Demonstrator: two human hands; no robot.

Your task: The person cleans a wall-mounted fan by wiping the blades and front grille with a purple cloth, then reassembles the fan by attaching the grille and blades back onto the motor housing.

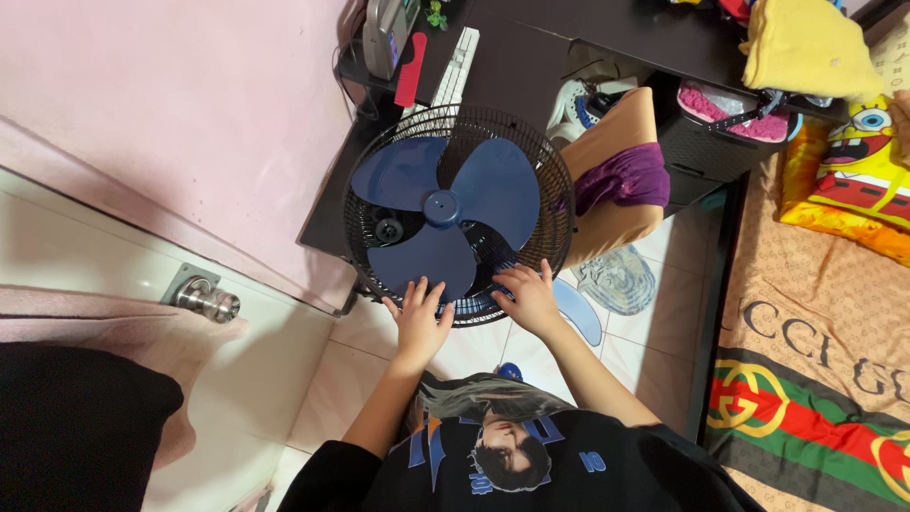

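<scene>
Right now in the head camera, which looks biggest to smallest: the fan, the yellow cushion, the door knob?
1. fan
2. yellow cushion, though the picture edge cuts it off
3. door knob

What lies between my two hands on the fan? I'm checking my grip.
Head view: between left hand and right hand, only the fan's dark grille rim, one blue blade above.

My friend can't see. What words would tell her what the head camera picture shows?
Seen from above, a person's left hand and right hand press on the lower rim of a round black fan grille with three blue blades. Around it are a dark desk, a tiled floor and a patterned blanket.
</scene>
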